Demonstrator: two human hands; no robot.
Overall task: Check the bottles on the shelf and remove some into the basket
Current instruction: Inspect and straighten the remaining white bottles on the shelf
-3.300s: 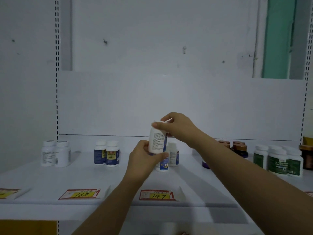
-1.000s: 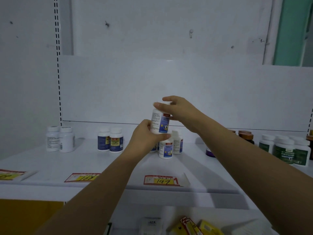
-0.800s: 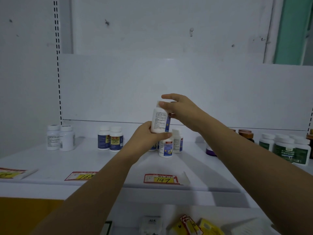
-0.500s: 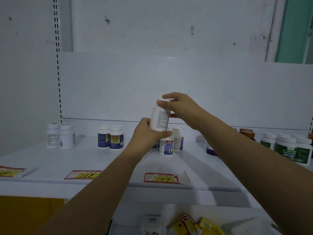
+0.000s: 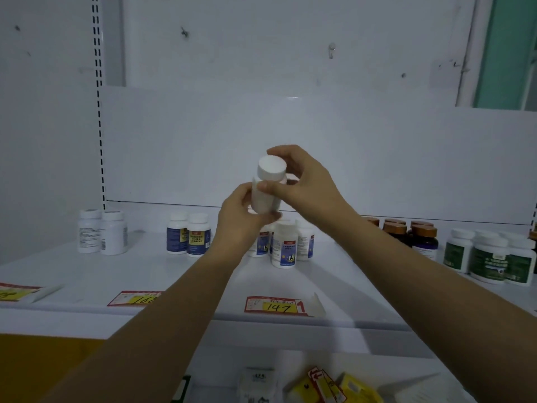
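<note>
Now the white bottle point(image 5: 265, 199) is tipped so its cap point(image 5: 271, 168) faces the camera; 0.5 s ago it stood nearly upright with its label side showing. The left hand point(image 5: 239, 218) grips the bottle's lower body, curled round it from the left and beneath. The right hand point(image 5: 305, 184) pinches it just under the cap, thumb across the near side and fingers curved behind the cap. It is held in the air above the shelf point(image 5: 116, 274), over a group of like bottles point(image 5: 284, 248) just below the left fingers, behind the price tag point(image 5: 276, 306) marked 147.
</note>
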